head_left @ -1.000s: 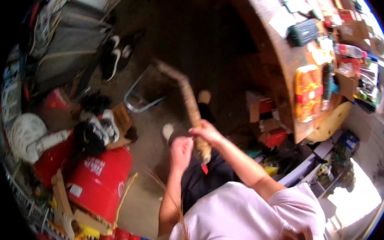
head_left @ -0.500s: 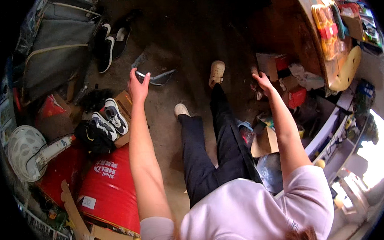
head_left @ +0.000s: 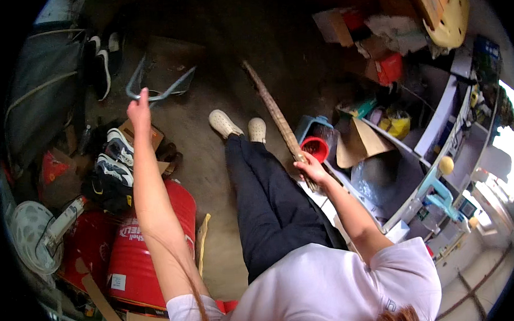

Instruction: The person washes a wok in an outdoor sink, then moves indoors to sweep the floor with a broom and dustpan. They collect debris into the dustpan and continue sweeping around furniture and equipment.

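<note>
My left hand (head_left: 139,110), arm stretched forward on the left, is closed on the blue-grey bent frame (head_left: 176,85) of what looks like a dustpan. Its dark pan (head_left: 172,52) blends into the shadowed floor. Closer to my body, my right hand (head_left: 311,167) is wrapped around a long, rough brown stick (head_left: 275,114). The stick slants away to the far left, past my feet, and its far end is free of any visible bristles. A red bucket (head_left: 315,149) sits just beyond the right hand.
Red drums (head_left: 138,263) stand at my left beside a white fan (head_left: 34,236), with sneakers (head_left: 116,158) above them. A cardboard flap (head_left: 362,144) and a cluttered pale shelf (head_left: 438,115) line the right. Dark shoes (head_left: 102,75) lie at the far left.
My left hand has swung left with the dustpan frame. My right hand has come nearer my body, and the long stick now shows in full. My feet have shifted and the view has turned.
</note>
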Demonstrator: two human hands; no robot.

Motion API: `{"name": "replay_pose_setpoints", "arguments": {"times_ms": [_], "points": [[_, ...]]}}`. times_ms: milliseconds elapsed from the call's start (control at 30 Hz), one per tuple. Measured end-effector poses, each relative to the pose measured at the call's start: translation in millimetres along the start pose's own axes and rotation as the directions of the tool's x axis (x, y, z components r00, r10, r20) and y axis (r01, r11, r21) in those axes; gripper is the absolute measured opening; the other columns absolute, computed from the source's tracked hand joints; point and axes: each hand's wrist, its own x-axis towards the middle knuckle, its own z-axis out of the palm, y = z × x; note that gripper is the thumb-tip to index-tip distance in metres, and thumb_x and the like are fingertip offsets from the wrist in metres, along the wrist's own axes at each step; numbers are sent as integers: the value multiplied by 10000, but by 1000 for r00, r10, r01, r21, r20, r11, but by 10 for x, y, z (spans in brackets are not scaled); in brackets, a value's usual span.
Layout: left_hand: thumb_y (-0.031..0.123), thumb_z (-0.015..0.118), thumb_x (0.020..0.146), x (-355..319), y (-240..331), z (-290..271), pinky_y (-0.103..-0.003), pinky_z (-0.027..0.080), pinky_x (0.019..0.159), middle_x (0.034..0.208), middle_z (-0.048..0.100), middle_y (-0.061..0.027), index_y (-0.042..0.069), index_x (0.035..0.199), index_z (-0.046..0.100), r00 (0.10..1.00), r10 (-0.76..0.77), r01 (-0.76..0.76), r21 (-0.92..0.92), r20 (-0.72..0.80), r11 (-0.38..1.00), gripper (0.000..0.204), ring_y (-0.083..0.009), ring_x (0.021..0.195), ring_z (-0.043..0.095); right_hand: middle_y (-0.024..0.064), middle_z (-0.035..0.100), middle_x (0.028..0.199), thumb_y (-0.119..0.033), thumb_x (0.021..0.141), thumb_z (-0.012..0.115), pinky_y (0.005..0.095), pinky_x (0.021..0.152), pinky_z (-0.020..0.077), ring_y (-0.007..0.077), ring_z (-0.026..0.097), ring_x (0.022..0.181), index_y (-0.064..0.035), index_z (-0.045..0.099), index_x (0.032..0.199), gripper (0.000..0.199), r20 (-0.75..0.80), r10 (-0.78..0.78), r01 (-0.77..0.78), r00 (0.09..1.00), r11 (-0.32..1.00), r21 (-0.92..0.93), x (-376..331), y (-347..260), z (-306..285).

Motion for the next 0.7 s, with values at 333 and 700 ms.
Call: {"name": "replay_pose_setpoints", "arguments": {"times_ms": [333,700], "points": [[299,558,883,-1973,-144,-553,-306,372,617,703,510,-30,1,727,527,956,-13,-89,-331,-294,940,338,-132,661,443,42,528,650,-110,837,569,275,390,440,127,501,434,-28,417,1134,343,-345,-230,139,910,953,-269,525,83,-1760],[235,522,900,-4180,-1031,-993,-260,341,566,663,449,-3,66,699,467,957,-118,33,-303,-265,952,269,-97,618,416,142,590,724,-133,797,579,337,402,485,194,574,493,-11,347,1070,378,-183,98,-146,978,951,-272,573,1302,43]]}}
